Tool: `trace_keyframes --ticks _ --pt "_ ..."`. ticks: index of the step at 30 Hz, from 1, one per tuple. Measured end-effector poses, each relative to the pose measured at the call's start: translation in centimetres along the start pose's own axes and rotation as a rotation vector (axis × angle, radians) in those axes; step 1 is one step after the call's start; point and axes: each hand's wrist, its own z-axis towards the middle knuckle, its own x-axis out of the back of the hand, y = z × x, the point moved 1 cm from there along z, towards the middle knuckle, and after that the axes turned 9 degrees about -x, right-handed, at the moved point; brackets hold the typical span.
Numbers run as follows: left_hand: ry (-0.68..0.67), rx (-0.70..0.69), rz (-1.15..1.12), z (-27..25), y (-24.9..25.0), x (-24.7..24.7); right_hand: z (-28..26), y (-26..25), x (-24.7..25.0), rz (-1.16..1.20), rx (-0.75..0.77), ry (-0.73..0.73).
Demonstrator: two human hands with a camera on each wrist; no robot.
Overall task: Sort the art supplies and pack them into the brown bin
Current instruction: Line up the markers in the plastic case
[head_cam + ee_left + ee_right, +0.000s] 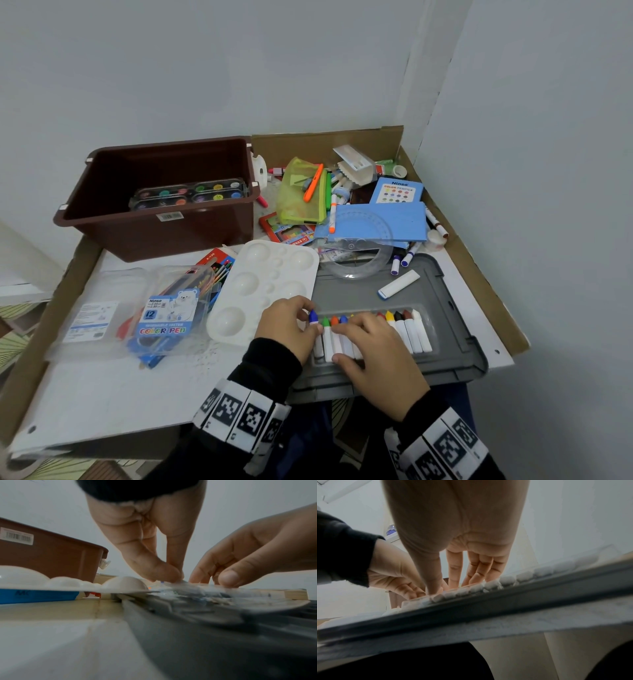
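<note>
A row of white-wrapped crayons lies in a clear tray on a grey lid. My left hand pinches the blue-tipped crayon at the row's left end; the left wrist view shows the pinching fingertips. Over the row's left half my right hand lies flat, fingers and thumb pressing the crayons down. At the back left stands the brown bin, with a watercolour set inside.
A white palette lies left of the lid, with a clear color pen case further left. Behind them are a clear round protractor, blue boxes, a yellow-green pouch and loose markers. A white glue stick rests on the lid.
</note>
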Motion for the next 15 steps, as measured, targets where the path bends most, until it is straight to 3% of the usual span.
trace_keyframes --ticks 7,15 --pt "-0.037 -0.11 0.069 -0.3 -0.4 0.0 -0.1 0.3 0.1 -0.015 -0.016 -0.004" --pt "-0.128 -0.12 0.072 -0.9 -0.7 0.4 -0.2 1.8 0.6 -0.113 -0.07 -0.087"
